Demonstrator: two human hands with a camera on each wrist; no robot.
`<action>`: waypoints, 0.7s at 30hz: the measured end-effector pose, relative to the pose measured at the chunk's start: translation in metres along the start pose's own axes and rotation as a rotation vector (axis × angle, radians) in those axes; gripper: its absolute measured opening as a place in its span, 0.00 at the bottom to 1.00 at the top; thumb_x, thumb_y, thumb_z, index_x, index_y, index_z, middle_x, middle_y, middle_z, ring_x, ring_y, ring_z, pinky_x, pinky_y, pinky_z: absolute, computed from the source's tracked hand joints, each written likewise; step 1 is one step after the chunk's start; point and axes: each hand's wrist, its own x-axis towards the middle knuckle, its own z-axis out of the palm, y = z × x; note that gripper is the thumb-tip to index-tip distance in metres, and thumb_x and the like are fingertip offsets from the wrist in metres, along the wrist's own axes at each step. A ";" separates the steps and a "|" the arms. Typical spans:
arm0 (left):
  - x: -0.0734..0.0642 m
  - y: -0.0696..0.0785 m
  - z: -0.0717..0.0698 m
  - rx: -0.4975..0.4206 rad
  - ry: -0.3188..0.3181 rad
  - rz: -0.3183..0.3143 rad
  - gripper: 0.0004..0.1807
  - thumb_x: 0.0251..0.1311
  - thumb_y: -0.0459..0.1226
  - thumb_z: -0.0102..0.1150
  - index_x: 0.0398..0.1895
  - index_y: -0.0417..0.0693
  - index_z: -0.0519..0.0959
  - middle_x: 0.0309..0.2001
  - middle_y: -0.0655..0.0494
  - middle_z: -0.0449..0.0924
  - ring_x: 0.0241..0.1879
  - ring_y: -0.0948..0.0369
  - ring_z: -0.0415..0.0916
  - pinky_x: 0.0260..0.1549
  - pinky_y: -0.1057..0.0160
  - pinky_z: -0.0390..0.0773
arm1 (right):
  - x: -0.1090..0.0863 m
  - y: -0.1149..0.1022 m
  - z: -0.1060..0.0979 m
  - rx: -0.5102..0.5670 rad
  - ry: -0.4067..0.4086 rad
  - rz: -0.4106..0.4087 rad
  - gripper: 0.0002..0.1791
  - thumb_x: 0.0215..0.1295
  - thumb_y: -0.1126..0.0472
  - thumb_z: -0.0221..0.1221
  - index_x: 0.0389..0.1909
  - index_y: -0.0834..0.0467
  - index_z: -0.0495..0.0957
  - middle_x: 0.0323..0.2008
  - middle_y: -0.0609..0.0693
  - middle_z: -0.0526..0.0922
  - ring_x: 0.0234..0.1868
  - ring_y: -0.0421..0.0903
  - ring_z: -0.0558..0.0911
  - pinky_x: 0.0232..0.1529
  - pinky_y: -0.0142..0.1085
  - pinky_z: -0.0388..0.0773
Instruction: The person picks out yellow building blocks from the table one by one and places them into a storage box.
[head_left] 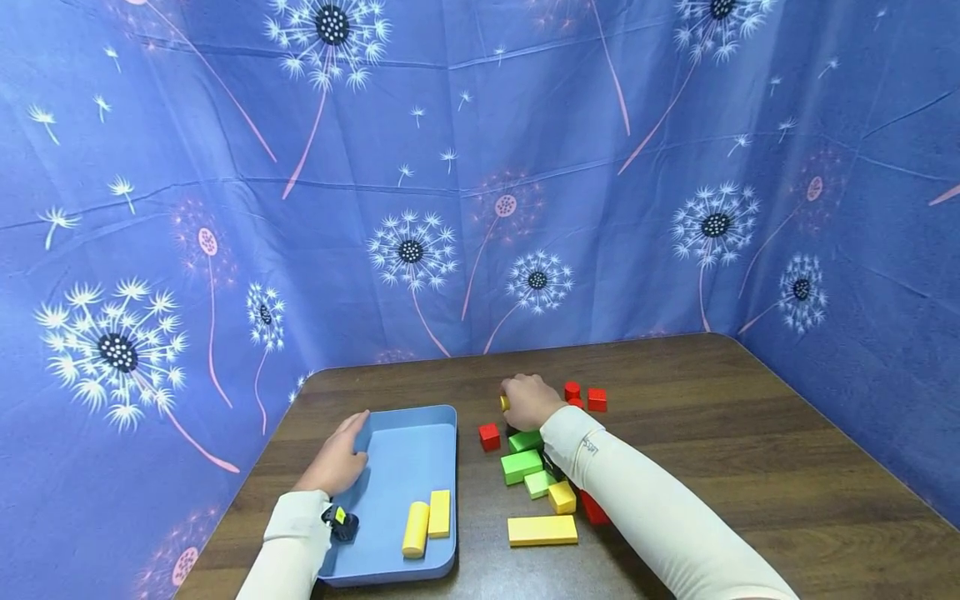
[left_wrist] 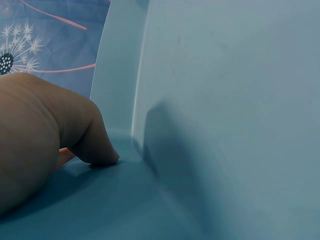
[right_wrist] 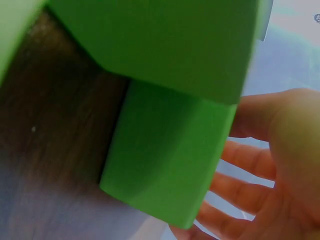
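At the left wall of a blue tray (head_left: 401, 454), my left hand (head_left: 337, 458) grips the rim, with the thumb (left_wrist: 85, 125) on the inner side and a fingertip just visible beyond. A yellow cylinder (head_left: 416, 530) and a yellow rectangular block (head_left: 439, 513) lie in the tray's near right corner. My right hand (head_left: 531, 400) is over the far side of the scattered blocks. It holds a small yellow block (head_left: 505, 403), of which only a rounded end shows. Green blocks (right_wrist: 160, 155) stand before that hand in the right wrist view and hide its fingertips.
Green blocks (head_left: 521, 467) lie right of the tray, with a yellow block (head_left: 562, 497) and a long yellow block (head_left: 542, 531) nearer. Red blocks (head_left: 489, 437) lie around them, one partly under the right forearm. A patterned blue cloth (head_left: 480, 167) hangs behind the wooden table (head_left: 697, 400).
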 end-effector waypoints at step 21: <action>0.000 0.001 -0.002 -0.004 -0.002 -0.006 0.41 0.66 0.27 0.51 0.82 0.39 0.53 0.81 0.37 0.52 0.79 0.37 0.52 0.77 0.36 0.56 | 0.002 -0.003 0.000 -0.033 -0.048 0.026 0.06 0.63 0.63 0.64 0.38 0.49 0.85 0.34 0.46 0.83 0.33 0.44 0.77 0.28 0.41 0.76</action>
